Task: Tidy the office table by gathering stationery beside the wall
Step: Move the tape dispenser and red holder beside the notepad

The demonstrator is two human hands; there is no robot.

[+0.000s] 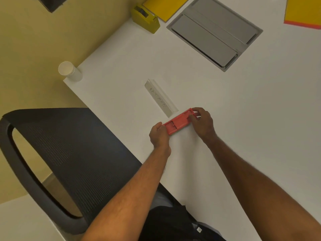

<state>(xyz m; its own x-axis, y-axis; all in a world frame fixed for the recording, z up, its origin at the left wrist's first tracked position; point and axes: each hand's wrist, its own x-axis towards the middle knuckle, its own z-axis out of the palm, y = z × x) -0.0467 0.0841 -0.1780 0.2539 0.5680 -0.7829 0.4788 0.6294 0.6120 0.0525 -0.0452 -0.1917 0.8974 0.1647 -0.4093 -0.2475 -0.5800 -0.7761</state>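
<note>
A flat red plastic stationery piece (pixel 177 122) lies just above the white table (pixel 243 110), held at both ends. My left hand (pixel 159 134) grips its near-left end and my right hand (pixel 203 123) pinches its far-right end. Just beyond it lies a clear acrylic name holder (pixel 160 97) with handwriting on its paper. A yellow-green tape dispenser (pixel 145 19) stands at the table's far edge by the beige wall (pixel 52 40). A yellow folder (pixel 165 6) lies behind the dispenser, and another yellow sheet with an orange edge (pixel 304 11) lies at the top right.
A stack of white paper cups (pixel 69 71) stands at the table's left corner. A grey cable hatch (pixel 215 32) is set into the tabletop. A black mesh office chair (pixel 69 162) stands to the left of the table, under my left forearm.
</note>
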